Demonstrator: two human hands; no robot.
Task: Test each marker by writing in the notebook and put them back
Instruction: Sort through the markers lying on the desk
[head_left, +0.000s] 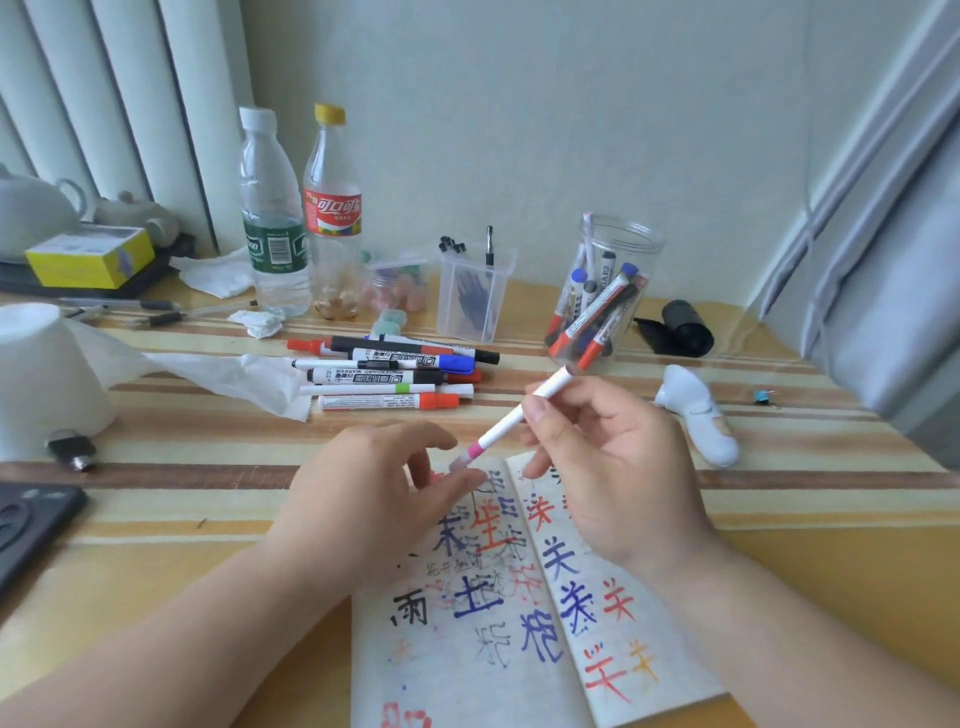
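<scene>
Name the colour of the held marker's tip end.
Pink, on a white marker; head view.

Covered pages, cropped edges, a smeared tip

The left hand (374, 483) covers the upper left corner of the notebook (519, 649), whose pages run off the lower edge. A speck of pink shows under its curled fingers; whether they pinch anything cannot be told. The lower end of the pink marker (519, 415) is blurred just beside those fingers, so cap or bare tip is unclear, and the right hand (613, 467) hides its middle. The paper roll (41, 374), teapot (31, 208) and dark tray (31, 525) are cut by the left edge. Markers in the jar (631, 244) overlap, their lower ends hidden. A small blue thing (762, 397) at right is too small to name.
</scene>
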